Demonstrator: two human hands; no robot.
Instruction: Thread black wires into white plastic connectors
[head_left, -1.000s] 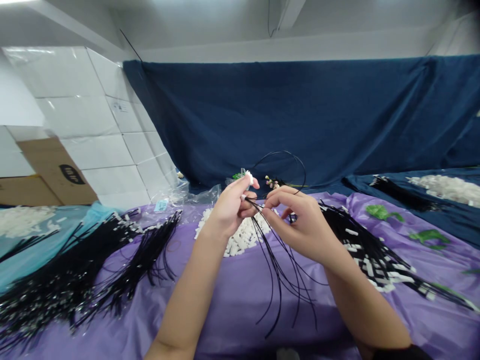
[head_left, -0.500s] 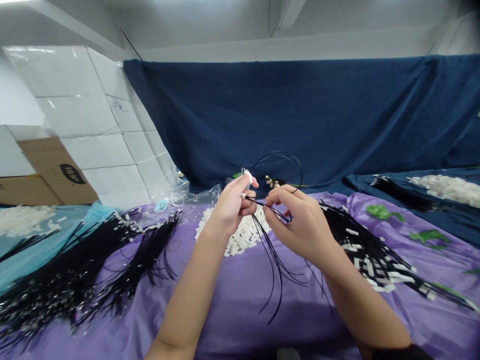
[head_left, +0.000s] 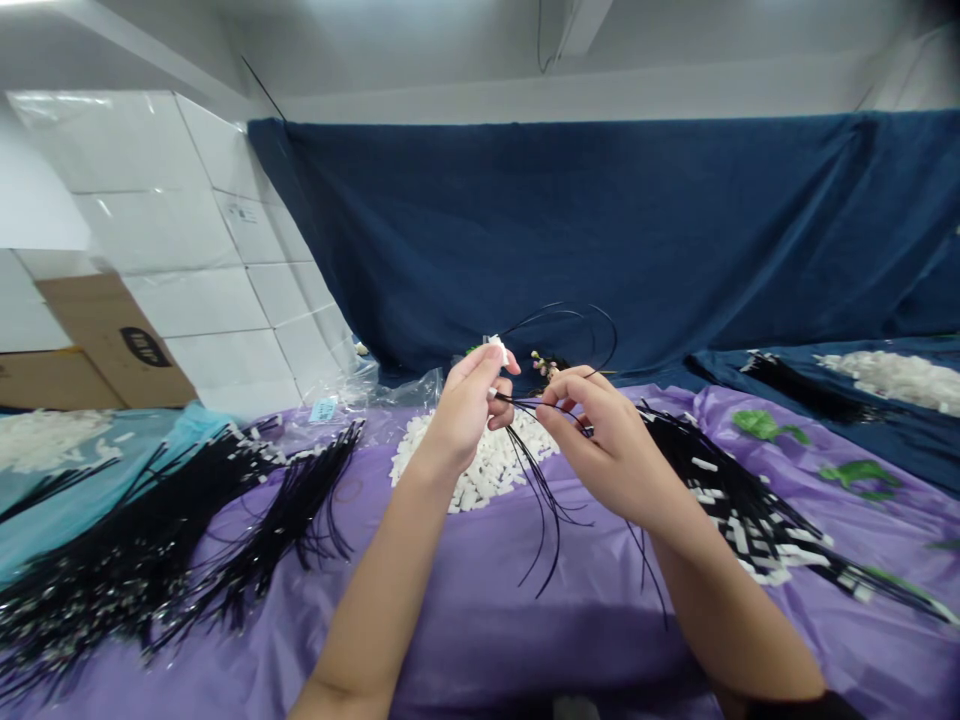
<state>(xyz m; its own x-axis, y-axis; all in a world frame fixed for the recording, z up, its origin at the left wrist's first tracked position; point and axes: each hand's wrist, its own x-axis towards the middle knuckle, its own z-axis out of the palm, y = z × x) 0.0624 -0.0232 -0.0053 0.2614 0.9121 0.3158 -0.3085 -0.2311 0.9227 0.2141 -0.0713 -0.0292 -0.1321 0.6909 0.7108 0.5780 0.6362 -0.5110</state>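
- Far left: big heap of thin black wires with white tips [head_left: 127,545] fanned across the purple plastic-covered surface [head_left: 465,610], running onto a teal sheet [head_left: 90,480].
- Behind it: white stacked cartons [head_left: 187,250] and a brown cardboard box [head_left: 112,345].
- Centre: pile of small white plastic tubes [head_left: 487,465] on the surface, just under your hands.
- Your left hand [head_left: 465,410]: raised over that pile, fingers curled, thumb and forefinger pinching a small white tube piece [head_left: 496,347] at the tips; lower fingers closed on the near end of the black wires.
- Bundle of thin black wires [head_left: 544,500]: gripped between both hands, loose ends hanging down toward the surface, a few strands looping up behind your hands.
- Your right hand [head_left: 600,450]: just right of the left, nearly touching it, fingertips pinched shut on the same wires.
- Right: second heap of black wires with white tubes [head_left: 735,500] beside your right forearm; green plastic leaves [head_left: 765,425] further right.
- Back: dark blue cloth [head_left: 600,230] hung as a backdrop; more white pieces [head_left: 892,375] far right.
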